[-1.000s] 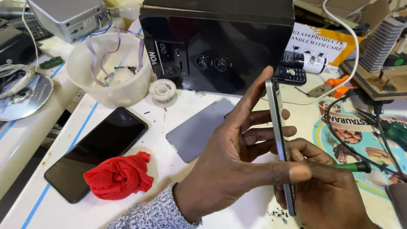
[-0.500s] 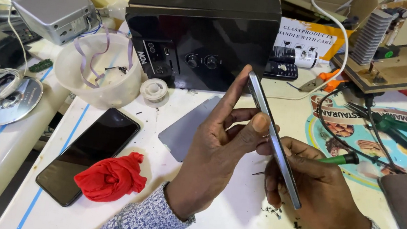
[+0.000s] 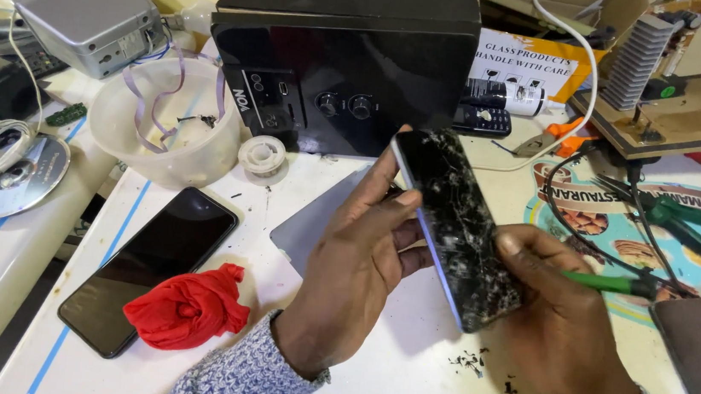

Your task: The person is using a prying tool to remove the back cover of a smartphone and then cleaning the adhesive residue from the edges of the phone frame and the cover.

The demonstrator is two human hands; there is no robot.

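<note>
Far left on the white tabletop: a disc, a plastic bowl, then a dark phone lying flat w/ a red cloth on its lower corner. Centre: left hand, fingers curled, grips the left edge of the cracked phone, held tilted above the tabletop in front of the black speaker box. Right hand closes on the phone's lower right side & pinches a green-handled tool; green pliers lie further right.
</note>
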